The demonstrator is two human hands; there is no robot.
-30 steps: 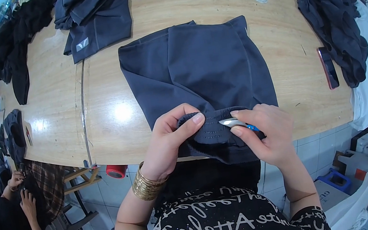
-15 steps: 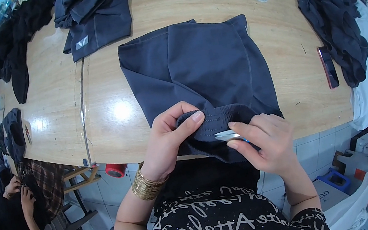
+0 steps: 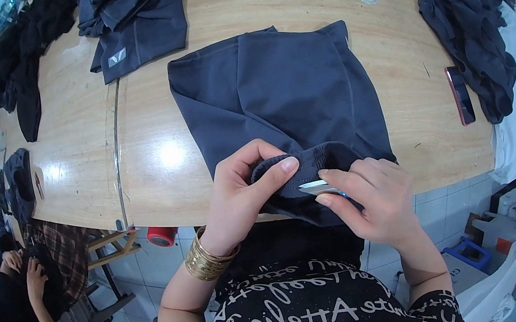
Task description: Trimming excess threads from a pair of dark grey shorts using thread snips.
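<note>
A pair of dark navy shorts (image 3: 292, 80) lies spread at the table's near edge, its gathered elastic waistband turned toward me. My left hand (image 3: 245, 187) is closed on the left part of that waistband, thumb pressed on top and fingers mostly hidden behind the cloth. In my right hand (image 3: 373, 196) is a pair of small thread snips (image 3: 317, 186), pinched between thumb and forefinger. The silvery blade tips point left and lie at the stitched inside of the waistband, close to my left thumb. I cannot make out a thread between the blades.
More dark garments are heaped at the far left (image 3: 141, 34) and along the right side (image 3: 471, 50) of the wooden table (image 3: 146, 125). A phone (image 3: 460, 95) lies at the right. At the lower left a co-worker's hands (image 3: 27, 268) handle dark cloth. A red round object (image 3: 161, 236) is below the table edge.
My left thumb has shifted slightly right along the waistband, covering more of the stitching. The band has folded a little; the snips have barely moved.
</note>
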